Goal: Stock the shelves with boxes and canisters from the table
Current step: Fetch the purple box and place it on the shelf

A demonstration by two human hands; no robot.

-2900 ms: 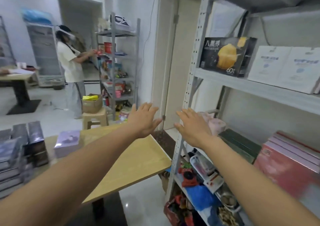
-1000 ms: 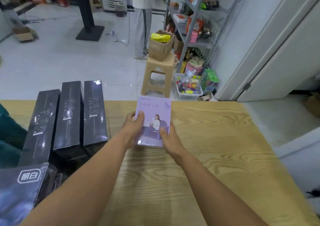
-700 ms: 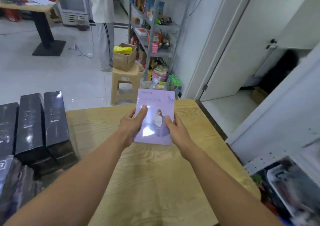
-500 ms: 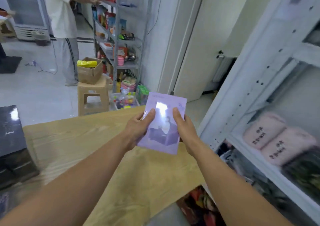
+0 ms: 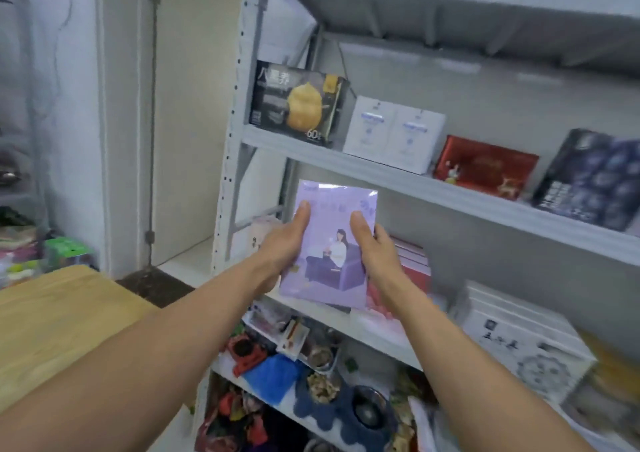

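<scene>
"60" at lower edge of black box (image 5: 294,103), other print too blurred

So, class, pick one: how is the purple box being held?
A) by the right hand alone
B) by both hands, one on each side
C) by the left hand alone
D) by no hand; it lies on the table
B: the left hand and right hand each grip one side of the purple box, raised before the shelves.

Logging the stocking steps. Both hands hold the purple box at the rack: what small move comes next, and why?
Probably ease the purple box forward onto the middle shelf. The left hand and right hand grip its sides, upright, level with that opening; the shelf above carries a black box. What lies behind it is hidden.
</scene>
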